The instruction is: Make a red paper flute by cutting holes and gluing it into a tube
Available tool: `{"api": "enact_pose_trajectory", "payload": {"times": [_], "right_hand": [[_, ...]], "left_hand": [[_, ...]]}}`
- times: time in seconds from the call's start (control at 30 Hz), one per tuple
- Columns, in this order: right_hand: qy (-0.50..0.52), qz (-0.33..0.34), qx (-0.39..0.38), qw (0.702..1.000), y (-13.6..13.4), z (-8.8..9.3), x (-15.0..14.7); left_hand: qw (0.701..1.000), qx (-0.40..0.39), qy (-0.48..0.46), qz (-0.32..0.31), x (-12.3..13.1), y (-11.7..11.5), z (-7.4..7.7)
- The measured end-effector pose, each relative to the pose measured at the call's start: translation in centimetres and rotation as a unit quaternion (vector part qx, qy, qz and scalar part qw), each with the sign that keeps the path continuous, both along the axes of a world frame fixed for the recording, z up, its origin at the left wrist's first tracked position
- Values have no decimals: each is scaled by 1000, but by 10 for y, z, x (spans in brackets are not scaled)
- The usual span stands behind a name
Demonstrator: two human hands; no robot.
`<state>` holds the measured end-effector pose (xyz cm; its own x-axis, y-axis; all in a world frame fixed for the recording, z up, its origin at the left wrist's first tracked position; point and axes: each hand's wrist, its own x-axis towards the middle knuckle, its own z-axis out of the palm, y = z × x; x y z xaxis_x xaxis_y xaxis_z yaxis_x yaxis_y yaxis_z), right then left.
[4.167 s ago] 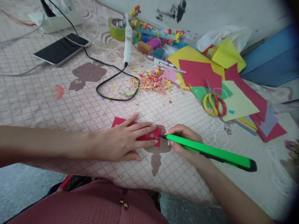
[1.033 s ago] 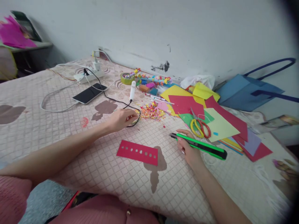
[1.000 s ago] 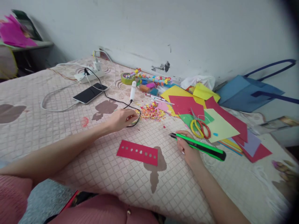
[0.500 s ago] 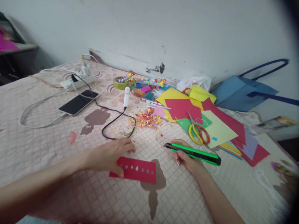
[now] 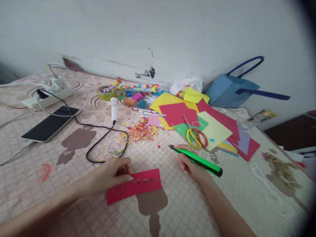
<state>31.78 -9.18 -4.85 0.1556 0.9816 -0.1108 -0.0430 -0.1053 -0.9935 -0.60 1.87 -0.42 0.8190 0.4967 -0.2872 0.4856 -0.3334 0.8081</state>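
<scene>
Left hand (image 5: 111, 172) low, fingers curled down, right hand (image 5: 190, 164) closed in a grip, forearms stretched forward

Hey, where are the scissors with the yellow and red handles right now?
In the head view, right of centre: the scissors lie on the coloured paper pile, just beyond the right hand holding the green cutter.

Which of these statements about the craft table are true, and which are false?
1. The right hand holds a green cutter. True.
2. The scissors are in the left hand. False: they lie on the coloured paper.
3. The left hand touches the red strip. True.
4. The red strip has a row of holes. True.
5. The blue bag hangs from the right hand. False: it leans against the wall.
</scene>
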Motion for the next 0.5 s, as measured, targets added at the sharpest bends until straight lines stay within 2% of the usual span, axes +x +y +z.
{"api": "enact_pose_trajectory", "payload": {"times": [0.13, 0.23, 0.3, 0.37, 0.5], "right_hand": [[-31, -5, 30, 999, -2, 3, -11], [-35, 60, 83, 994, -6, 3, -25], [-54, 80, 86, 992, -9, 4, -33], [-80, 63, 82, 991, -12, 6, -37], [-115, -22, 92, 989, -12, 10, -27]], "left_hand": [[998, -24, -60, 17, 15, -4, -9], [995, -37, -89, 24, 28, -12, -10], [993, -44, -105, 26, 36, -12, -9], [991, -55, -123, 16, 41, -6, -7], [987, -63, -151, 6, 41, 14, -2]]}}
